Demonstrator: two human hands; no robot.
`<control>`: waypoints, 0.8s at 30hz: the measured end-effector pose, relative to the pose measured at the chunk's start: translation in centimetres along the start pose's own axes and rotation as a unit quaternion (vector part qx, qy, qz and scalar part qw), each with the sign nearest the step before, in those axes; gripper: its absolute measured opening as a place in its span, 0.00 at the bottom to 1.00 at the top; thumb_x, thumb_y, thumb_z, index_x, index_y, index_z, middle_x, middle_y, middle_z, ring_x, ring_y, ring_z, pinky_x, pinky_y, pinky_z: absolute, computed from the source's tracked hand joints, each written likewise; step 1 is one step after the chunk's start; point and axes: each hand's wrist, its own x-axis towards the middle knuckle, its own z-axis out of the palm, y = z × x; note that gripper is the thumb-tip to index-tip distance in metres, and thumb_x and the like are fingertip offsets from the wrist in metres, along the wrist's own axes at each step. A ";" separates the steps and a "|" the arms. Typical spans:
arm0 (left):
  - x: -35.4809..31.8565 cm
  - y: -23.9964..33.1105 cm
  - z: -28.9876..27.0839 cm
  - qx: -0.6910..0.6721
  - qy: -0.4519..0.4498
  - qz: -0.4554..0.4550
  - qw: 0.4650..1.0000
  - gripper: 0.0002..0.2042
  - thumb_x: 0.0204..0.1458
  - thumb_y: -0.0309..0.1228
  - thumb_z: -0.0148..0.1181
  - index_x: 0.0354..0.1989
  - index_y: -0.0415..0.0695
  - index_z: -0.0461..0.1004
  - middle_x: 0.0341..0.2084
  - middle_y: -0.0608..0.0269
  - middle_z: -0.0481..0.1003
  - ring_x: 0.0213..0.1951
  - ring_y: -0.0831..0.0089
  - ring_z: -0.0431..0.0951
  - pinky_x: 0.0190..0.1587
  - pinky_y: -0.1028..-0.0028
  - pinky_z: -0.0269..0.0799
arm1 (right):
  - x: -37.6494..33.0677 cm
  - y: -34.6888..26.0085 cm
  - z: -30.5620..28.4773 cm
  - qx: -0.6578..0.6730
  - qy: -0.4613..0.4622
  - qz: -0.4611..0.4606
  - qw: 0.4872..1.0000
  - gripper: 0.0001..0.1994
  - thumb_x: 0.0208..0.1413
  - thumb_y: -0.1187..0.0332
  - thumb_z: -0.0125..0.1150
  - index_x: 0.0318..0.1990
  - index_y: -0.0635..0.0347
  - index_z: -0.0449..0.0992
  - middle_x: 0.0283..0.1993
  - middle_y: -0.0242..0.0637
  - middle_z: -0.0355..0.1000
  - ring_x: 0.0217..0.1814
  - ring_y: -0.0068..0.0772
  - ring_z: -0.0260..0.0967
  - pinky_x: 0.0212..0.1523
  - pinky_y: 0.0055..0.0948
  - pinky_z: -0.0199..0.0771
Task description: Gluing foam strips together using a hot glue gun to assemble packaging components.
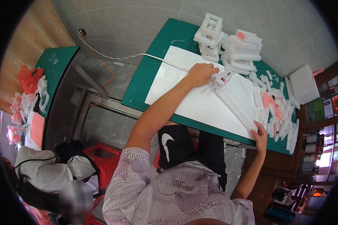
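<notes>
My left hand is closed round a white corded glue gun with a red switch, over the white board. The gun's nozzle end is close to the upper end of a long white foam strip; whether they touch I cannot tell. At the strip's near end, by the table's front edge, my right hand pinches it between thumb and fingers. The strip lies slanted across the board's right side.
Stacked white foam frames stand at the back of the green table. Loose white and pink foam pieces cover its right side. A white cord runs to the wall socket. Another person sits at left near a red stool.
</notes>
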 end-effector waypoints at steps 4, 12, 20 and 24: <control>-0.1 -0.4 0.2 0.016 0.000 0.004 1.000 0.17 0.45 0.26 0.62 0.47 0.50 0.76 0.37 0.57 0.76 0.44 0.55 0.78 0.43 0.57 0.73 | 0.5 -0.1 -0.7 -0.056 -0.003 0.018 0.998 0.20 0.56 0.73 0.65 0.57 0.66 0.76 0.52 0.34 0.73 0.52 0.26 0.66 0.56 0.25 0.63; -1.1 -1.6 -0.4 -0.017 0.033 -0.003 0.999 0.18 0.44 0.23 0.61 0.46 0.50 0.77 0.36 0.58 0.76 0.43 0.55 0.78 0.42 0.57 0.73 | 2.9 -0.3 0.6 -0.090 0.022 0.012 0.996 0.15 0.62 0.67 0.60 0.53 0.63 0.79 0.51 0.34 0.74 0.48 0.24 0.66 0.50 0.22 0.64; 1.2 -1.3 0.5 -0.069 0.079 0.003 0.994 0.24 0.36 0.17 0.57 0.47 0.45 0.77 0.40 0.51 0.78 0.45 0.48 0.77 0.49 0.58 0.73 | 1.3 -1.7 -0.6 -0.162 0.041 -0.099 0.981 0.14 0.63 0.72 0.57 0.54 0.65 0.79 0.52 0.46 0.77 0.52 0.39 0.72 0.56 0.32 0.70; -1.4 -1.3 -2.4 -0.088 0.057 -0.053 0.993 0.22 0.39 0.15 0.55 0.47 0.36 0.77 0.38 0.48 0.77 0.43 0.47 0.78 0.46 0.63 0.73 | 2.4 -0.2 2.2 -0.193 0.008 -0.157 0.968 0.22 0.57 0.65 0.66 0.60 0.53 0.76 0.51 0.43 0.75 0.52 0.45 0.71 0.56 0.38 0.70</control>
